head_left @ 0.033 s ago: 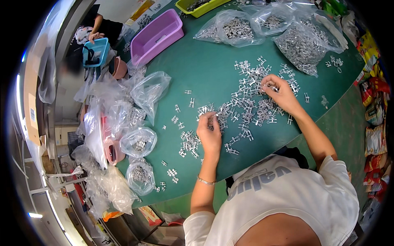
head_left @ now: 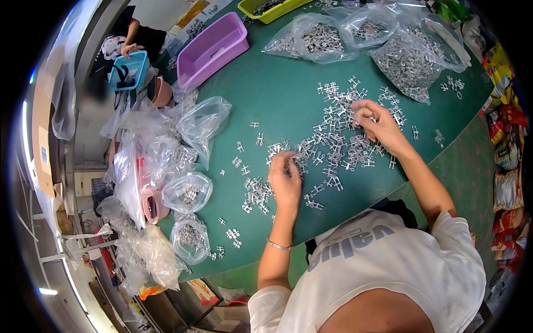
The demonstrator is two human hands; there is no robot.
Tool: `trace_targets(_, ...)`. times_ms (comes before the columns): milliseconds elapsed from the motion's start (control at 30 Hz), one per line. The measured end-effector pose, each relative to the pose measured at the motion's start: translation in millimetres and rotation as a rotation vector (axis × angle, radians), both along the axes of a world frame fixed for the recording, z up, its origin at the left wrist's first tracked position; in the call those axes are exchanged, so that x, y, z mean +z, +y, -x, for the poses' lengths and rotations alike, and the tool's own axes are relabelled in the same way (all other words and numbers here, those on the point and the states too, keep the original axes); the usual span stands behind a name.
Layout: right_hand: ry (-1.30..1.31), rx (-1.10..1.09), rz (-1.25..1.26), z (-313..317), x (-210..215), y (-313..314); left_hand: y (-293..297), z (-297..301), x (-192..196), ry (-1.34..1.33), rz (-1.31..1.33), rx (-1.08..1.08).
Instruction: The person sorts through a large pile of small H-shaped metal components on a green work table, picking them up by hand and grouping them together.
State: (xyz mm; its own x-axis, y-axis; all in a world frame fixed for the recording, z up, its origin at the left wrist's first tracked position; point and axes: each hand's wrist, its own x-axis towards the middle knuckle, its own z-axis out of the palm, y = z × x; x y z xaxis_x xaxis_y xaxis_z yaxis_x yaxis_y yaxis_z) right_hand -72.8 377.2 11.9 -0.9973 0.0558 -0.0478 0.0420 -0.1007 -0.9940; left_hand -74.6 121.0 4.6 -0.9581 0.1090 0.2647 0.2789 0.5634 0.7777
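Note:
Many small silver metal clips (head_left: 333,139), shaped like little H's with loops, lie in a loose heap across the green table (head_left: 233,111). Over the heap's left part is my left hand (head_left: 285,180), its fingers curled in towards the thumb; what they hold is too small to make out. My right hand (head_left: 380,127) reaches over the upper right of the heap. Its fingers are bent and apart from the thumb, with clips just beneath the fingertips. A smaller cluster of clips (head_left: 257,193) sits left of my left wrist.
Clear plastic bags of clips (head_left: 408,64) stand at the far right; more bags (head_left: 189,191) line the left edge. A purple bin (head_left: 214,50) and a yellow-green tray (head_left: 272,8) are at the back. Another person's hand (head_left: 131,50) touches a blue basket (head_left: 129,71).
The fingers of my right hand have spread and reached slightly left over the clips. My left hand has shifted a little right. The other person's blue basket has moved slightly.

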Motion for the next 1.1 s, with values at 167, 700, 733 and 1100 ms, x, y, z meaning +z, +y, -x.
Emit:
trace_targets(167,-0.237,0.056,0.714,18.5,3.8,12.5,2.1,8.8,-0.7,0.101,0.087,-0.095)
trace_targets(700,-0.109,0.197,0.361,25.2,-1.4,-3.5,-242.8,49.5,66.3,0.595,0.074,0.934)
trace_targets(733,-0.094,0.208,0.322,24.9,-2.5,-3.4,-285.1,52.3,60.6,0.599,0.191,1.016)
trace_targets(1100,-0.066,0.162,0.143,22.2,6.9,-16.0,-432.0,92.4,43.0,0.12,1.084,1.073)
